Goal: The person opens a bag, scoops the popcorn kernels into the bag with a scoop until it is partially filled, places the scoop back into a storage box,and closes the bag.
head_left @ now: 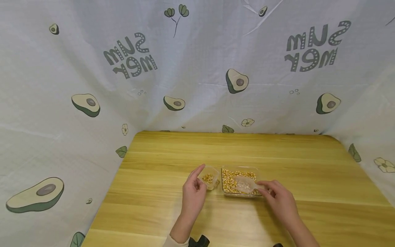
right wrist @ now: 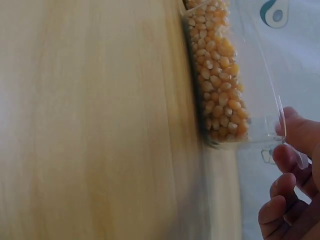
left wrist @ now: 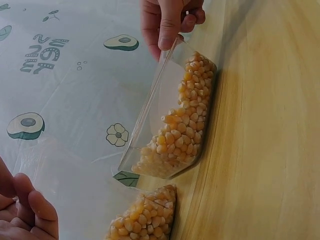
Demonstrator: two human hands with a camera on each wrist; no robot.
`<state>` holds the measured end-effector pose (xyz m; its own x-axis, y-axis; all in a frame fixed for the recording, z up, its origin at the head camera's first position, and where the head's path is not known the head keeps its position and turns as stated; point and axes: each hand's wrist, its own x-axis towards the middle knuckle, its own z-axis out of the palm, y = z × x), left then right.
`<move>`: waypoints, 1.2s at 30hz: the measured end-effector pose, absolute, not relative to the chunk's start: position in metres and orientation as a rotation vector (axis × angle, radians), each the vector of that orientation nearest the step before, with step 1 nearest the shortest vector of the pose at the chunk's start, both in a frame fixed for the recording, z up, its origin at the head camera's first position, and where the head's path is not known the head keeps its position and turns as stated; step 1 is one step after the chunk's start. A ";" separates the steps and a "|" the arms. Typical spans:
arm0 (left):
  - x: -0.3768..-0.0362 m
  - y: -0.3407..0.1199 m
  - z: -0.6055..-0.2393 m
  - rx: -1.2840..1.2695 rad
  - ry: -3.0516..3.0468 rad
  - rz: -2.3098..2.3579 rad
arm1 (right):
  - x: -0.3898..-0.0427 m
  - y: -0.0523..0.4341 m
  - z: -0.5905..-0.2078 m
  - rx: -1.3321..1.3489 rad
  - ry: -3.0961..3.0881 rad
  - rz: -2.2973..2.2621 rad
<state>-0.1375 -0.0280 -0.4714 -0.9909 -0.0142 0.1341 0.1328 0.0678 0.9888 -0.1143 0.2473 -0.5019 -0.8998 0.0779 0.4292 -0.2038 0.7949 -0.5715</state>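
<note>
A clear rectangular container [head_left: 240, 196] holds many yellow corn kernels [left wrist: 185, 125]. Over its rim, on the right side, my right hand [head_left: 279, 199] pinches the handle of a translucent scoop [head_left: 243, 183] between thumb and fingers. The scoop's broad end lies inside the container among the kernels. To the left stands a smaller clear container [head_left: 213, 185], also with corn kernels in it. Around the left side of this small one my left hand [head_left: 192, 193] curves, index finger at the back and thumb at the front. Contact of the fingertips with its wall is hard to make out.
Both containers stand close together on a wooden table [head_left: 160, 171]. A pale curtain [head_left: 197, 68] printed with avocados hangs behind and along the sides of the table. Part of a dark device [head_left: 199, 241] shows by the left wrist.
</note>
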 end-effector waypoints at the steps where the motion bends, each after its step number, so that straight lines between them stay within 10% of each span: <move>1: -0.137 -0.028 -0.471 -0.124 -2.212 -2.075 | -0.114 0.247 -0.501 0.074 -2.547 0.886; 36: -0.136 -0.029 -0.476 -0.140 -2.250 -2.056 | -0.114 0.243 -0.517 -0.395 -2.441 1.383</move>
<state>-0.1362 -0.0285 -0.4756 -0.9917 0.0069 0.1282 0.1283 0.0897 0.9877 -0.1136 0.2429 -0.5172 -0.9148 0.3829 0.1286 0.0865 0.4968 -0.8635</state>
